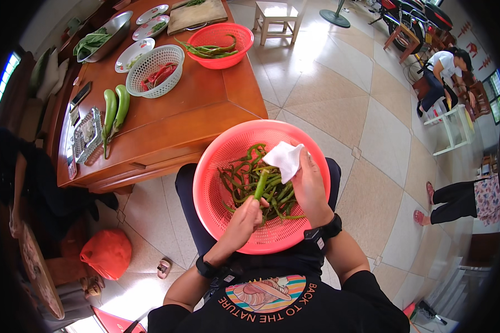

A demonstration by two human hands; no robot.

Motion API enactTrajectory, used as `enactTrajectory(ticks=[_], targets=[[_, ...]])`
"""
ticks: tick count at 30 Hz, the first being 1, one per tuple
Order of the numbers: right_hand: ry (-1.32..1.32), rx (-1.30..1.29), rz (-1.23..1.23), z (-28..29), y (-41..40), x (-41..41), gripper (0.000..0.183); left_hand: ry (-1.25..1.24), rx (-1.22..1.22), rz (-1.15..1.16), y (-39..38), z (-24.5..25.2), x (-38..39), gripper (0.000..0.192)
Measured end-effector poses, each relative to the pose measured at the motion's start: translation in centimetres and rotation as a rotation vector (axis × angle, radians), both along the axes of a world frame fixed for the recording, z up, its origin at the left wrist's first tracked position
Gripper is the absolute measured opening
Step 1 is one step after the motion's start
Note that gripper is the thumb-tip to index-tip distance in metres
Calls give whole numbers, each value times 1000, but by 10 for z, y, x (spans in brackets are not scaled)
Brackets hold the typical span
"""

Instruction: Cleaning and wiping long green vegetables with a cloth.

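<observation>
On my lap rests a large pink plastic colander with many long green chili peppers heaped inside. My left hand grips one green pepper by its lower end, pointing it up and away from me above the heap. A white cloth or paper towel is pinched in my right hand, just to the right of that pepper's upper end. The cloth and the pepper look slightly apart. Black bands circle both of my wrists.
A wooden table stands ahead-left, bearing a white basket of red peppers, a red basin, two light-green eggplants, plates and a chopping board. A red bag sits on the floor. Other people are to the left and right.
</observation>
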State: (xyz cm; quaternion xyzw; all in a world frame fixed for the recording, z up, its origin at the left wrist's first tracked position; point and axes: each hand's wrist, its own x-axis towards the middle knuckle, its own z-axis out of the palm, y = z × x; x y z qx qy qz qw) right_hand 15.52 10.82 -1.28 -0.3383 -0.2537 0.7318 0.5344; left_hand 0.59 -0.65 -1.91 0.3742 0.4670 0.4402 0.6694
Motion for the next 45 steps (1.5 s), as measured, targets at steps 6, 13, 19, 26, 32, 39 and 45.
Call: enactTrajectory(ticks=[6, 13, 19, 26, 32, 39, 45], targets=[[-282, 252, 236, -1, -54, -25, 49, 134, 66, 50, 6, -14, -1, 29], [-190, 78, 272, 5, -42, -31, 39, 382, 104, -21, 3, -2, 2, 30], [-91, 30, 82, -9, -7, -13, 29, 288, 103, -66, -3, 7, 3, 26], [-195, 49, 39, -6, -6, 15, 28, 102, 66, 145, 19, 25, -29, 27], [-273, 9, 133, -21, -18, 29, 34, 171, 97, 152, 69, 62, -80, 32], [-306, 49, 173, -18, -21, 31, 32, 188, 185, 138, 182, 92, -127, 30], [-313, 74, 211, -13, -24, 32, 33, 197, 257, 391, 260, 97, -141, 34]])
